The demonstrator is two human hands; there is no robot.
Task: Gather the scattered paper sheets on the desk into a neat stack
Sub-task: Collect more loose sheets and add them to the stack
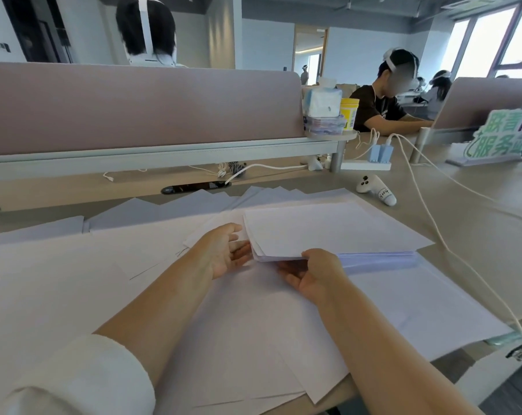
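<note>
Where the right hand (312,275) pinches, the white stack (328,232) shows layered edges

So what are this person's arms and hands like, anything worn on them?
The left hand and right hand are bare: no gloves, rings or watch show. A white sleeve is pushed up the left arm; the right forearm is uncovered as far as visible.

Stack (328,229) atop scattered sheets (104,280), controller (375,190) behind.
</note>
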